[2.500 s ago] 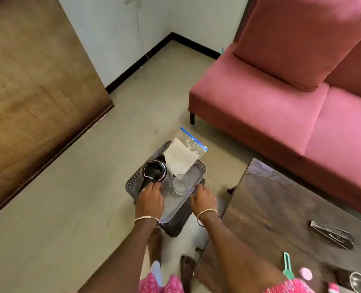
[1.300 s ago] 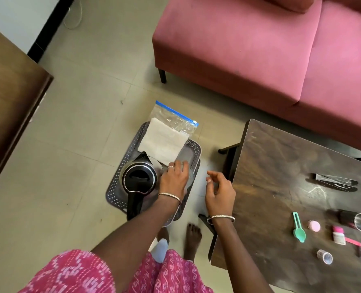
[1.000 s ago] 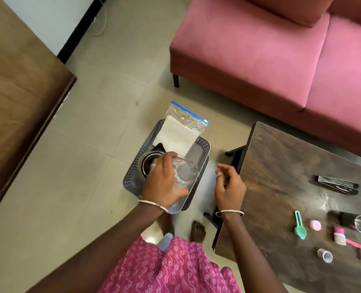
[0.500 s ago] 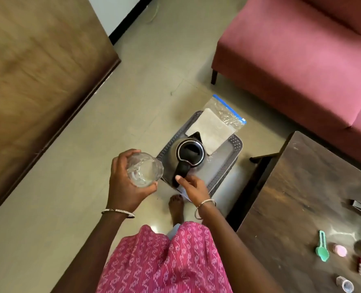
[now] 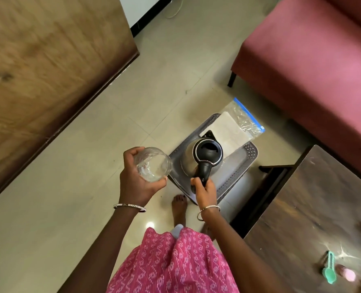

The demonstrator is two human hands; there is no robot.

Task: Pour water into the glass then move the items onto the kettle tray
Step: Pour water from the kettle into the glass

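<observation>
One view only, head cam looking straight down.

Left hand (image 5: 136, 182): grip wrapped around a clear glass (image 5: 153, 164), fingers curled round its left and near side, thumb at the near rim. Glass is held in the air over the floor (image 5: 59, 208), just left of the tray's near-left edge, mouth tipped toward the camera. Can't tell whether there's water in it.

Right hand (image 5: 205, 192): grip closed round the black handle of the kettle (image 5: 206, 154). Kettle sits in the near-left part of the grey perforated tray (image 5: 236, 175), black lid on, spout pointing to the tray's far side. Can't tell if the base is touching the tray or just off it.

Tray is on the floor, between the pink sofa (image 5: 312, 60) and the dark wooden worktop (image 5: 315, 218). On the tray's far end lies a white folded cloth (image 5: 226, 132), with a clear zip bag (image 5: 246, 119) with a blue strip under it, sticking out past the tray's far-right edge.

Worktop, near-right corner: a green spoon (image 5: 329, 269) and a pink round item (image 5: 349, 274) beside it, blurred. More stuff at the right edge is too cut off to identify.

A bangle on each wrist. Pink patterned garment at the bottom of frame, one bare foot (image 5: 179, 208) on the floor just near the tray's near corner. Brown wooden panel (image 5: 37, 70) fills the upper left.
</observation>
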